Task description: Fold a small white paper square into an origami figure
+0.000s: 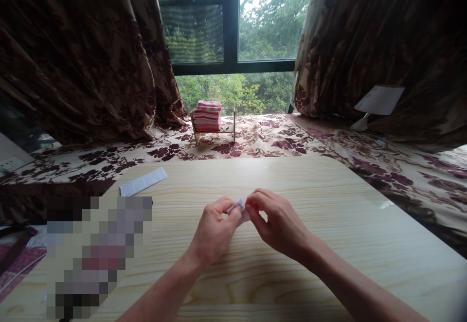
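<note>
Over the middle of the wooden table, a small folded piece of pale, whitish-lilac paper (239, 209) is between my two hands. My left hand (214, 224) pinches its left side between thumb and fingers. At its right edge, my right hand (272, 217) has thumb and fingertips closed on the paper. The fingers cover much of it, so its full shape is hidden. A folded strip of white paper with faint lines (143, 181) lies apart from both hands, near the table's far left edge.
The pale wood-grain table (314, 283) fills the foreground. A blurred-out item (98, 259) lies at its left. Beyond, a small wooden stand (197, 136) holds red-and-white striped folded cloths (207, 116) on floral fabric. A white lamp (379, 100) stands at the right by the curtains.
</note>
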